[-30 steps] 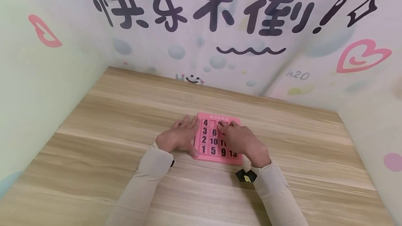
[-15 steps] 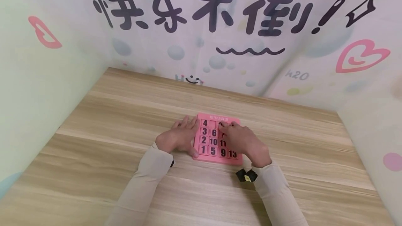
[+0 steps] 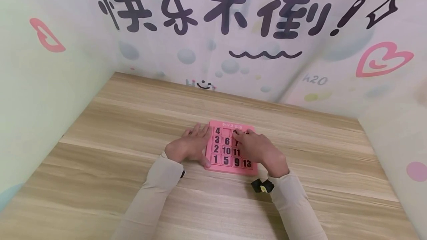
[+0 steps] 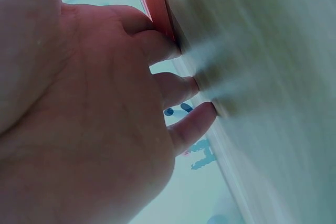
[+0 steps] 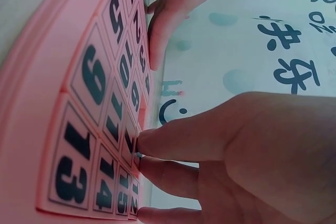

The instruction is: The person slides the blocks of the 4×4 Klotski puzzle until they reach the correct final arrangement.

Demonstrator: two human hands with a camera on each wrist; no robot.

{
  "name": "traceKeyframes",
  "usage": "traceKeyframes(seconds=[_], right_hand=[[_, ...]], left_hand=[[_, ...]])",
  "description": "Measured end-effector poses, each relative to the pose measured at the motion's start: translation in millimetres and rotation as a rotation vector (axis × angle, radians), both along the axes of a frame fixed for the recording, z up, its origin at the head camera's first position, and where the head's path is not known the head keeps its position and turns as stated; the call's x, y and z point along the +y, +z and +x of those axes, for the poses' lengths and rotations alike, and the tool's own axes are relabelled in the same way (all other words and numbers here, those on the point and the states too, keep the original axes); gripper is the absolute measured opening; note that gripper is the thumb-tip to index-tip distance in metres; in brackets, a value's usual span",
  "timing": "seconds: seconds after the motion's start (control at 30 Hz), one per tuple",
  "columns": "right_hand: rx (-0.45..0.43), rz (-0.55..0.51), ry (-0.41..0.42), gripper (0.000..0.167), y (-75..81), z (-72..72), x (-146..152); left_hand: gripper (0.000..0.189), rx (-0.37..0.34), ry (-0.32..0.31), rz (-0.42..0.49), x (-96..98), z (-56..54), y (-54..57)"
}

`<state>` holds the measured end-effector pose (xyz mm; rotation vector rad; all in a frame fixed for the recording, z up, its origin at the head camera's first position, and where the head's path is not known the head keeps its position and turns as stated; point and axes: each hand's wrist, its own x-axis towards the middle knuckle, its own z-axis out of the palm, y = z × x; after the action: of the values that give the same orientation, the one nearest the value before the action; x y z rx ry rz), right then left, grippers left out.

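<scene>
A pink number sliding puzzle lies flat on the wooden table. Its lower rows read 1, 5, 9, 13 and 2, 10, 11, 14; beside tile 4 is a vacant slot. My left hand rests along the puzzle's left edge, thumb by the near corner, other fingers stretched out. In the left wrist view their fingertips touch the table. My right hand lies over the puzzle's right side, thumb and fingertips on the upper tiles. In the right wrist view its thumb touches near tile 7.
The wood-grain table extends around the puzzle. A printed cloth wall with large dark characters stands behind, with side walls left and right. A black strap with a yellow piece sits at the right wrist.
My right thumb and fingertips have shifted very slightly to the right, baring a little more of the upper tiles. The left hand and the puzzle stay in place.
</scene>
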<state>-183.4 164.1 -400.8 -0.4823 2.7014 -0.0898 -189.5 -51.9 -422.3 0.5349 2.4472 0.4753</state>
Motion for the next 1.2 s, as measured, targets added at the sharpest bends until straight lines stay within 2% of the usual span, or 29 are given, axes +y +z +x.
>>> traceKeyframes(seconds=[0.33, 0.77, 1.03, 1.2], right_hand=[[0.002, 0.004, 0.005, 0.048, -0.2, -1.9, 2], [-0.026, -0.014, -0.031, 0.047, 1.3, -0.8, 6], [0.062, -0.013, 0.055, 0.048, 1.8, 0.4, 2], [0.085, -0.03, 0.073, 0.05, 1.2, 1.2, -10]], left_hand=[[0.124, 0.004, -0.007, -0.003, 0.2, -0.9, -1.6], [0.123, -0.002, 0.0, 0.001, 0.3, 0.2, -0.8], [0.122, -0.003, -0.001, 0.003, 0.8, -0.8, -1.4], [0.122, -0.005, -0.008, 0.003, -0.3, 0.3, 1.0]])
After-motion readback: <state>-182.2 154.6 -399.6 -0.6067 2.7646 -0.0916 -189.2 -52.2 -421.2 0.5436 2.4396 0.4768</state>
